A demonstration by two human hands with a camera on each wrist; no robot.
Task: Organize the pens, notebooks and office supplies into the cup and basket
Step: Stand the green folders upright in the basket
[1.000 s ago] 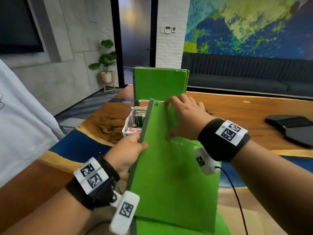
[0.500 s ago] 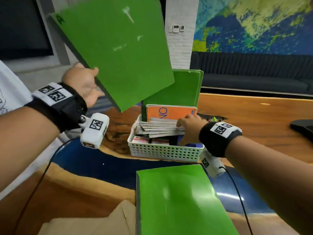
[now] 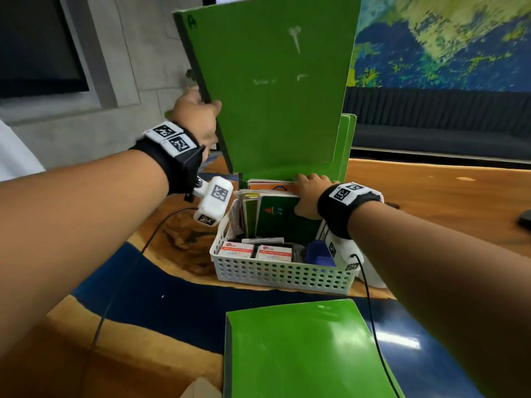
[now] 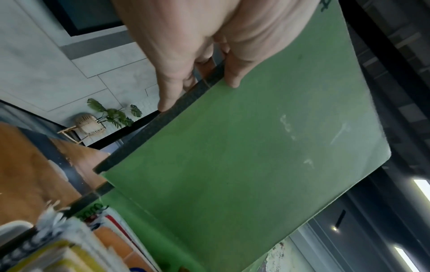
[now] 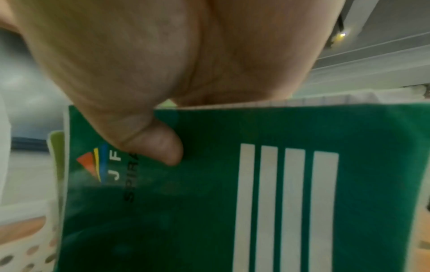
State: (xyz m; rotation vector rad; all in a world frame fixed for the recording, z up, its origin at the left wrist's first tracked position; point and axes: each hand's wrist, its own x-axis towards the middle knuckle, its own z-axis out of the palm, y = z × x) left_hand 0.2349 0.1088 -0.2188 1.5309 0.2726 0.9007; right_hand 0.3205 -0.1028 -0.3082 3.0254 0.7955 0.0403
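The left hand (image 3: 198, 116) is up high, fingers and thumb clamped on the dark spine edge of a big green notebook (image 3: 275, 81), which hangs upright and a little tilted over the back of the white basket (image 3: 281, 275). From the left wrist view, the fingers (image 4: 172, 86) sit on one side of the spine and the thumb presses the green cover on the other. The notebook's lower edge is down at the basket's rear, right in front of another green folder (image 3: 346, 145) standing there.

The right hand (image 3: 309, 196) is in the basket, gripping the top of a dark green spiral notebook (image 3: 283, 219): in the right wrist view the thumb (image 5: 160, 145) presses its printed cover (image 5: 209, 202) while the fingers go over the top edge, out of sight. That notebook leans toward the front, with an orange-covered one (image 3: 270, 186) standing behind it.

At the front of the basket lie two small red-and-white boxes (image 3: 255, 251) and a blue item (image 3: 317, 252).

One more green notebook (image 3: 304, 351) lies flat on the tabletop (image 3: 431, 202), just in front of the basket.
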